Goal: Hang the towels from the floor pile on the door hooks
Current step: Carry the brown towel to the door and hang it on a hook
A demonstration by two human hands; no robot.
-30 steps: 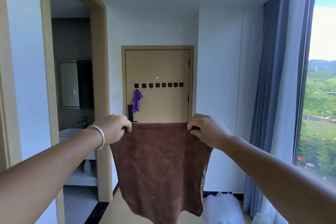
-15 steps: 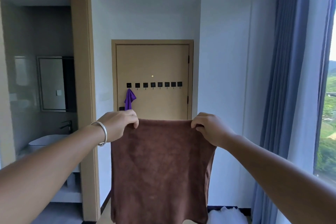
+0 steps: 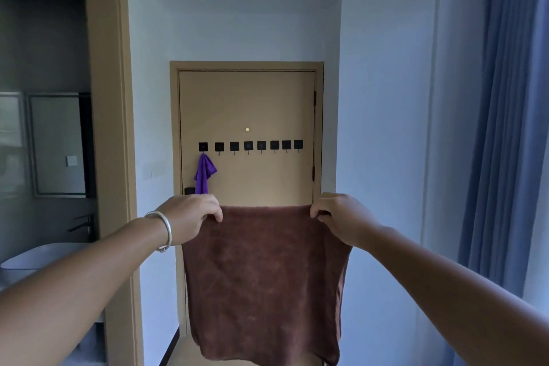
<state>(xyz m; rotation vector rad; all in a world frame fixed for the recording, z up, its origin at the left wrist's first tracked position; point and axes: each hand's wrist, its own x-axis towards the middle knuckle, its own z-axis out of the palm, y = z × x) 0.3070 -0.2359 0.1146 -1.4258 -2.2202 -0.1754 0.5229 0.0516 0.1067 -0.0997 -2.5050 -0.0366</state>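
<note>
Held a brown towel (image 3: 264, 276) spread near the camera, left hand (image 3: 191, 217) and right hand (image 3: 341, 218) each pinching a top corner. Faced the far door (image 3: 246, 104); purple towel (image 3: 204, 172) hung on leftmost hook (image 3: 203, 147).

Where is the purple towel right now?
In the head view, the purple towel hangs on the leftmost hook of the row on the door, just above the left hand.
</note>
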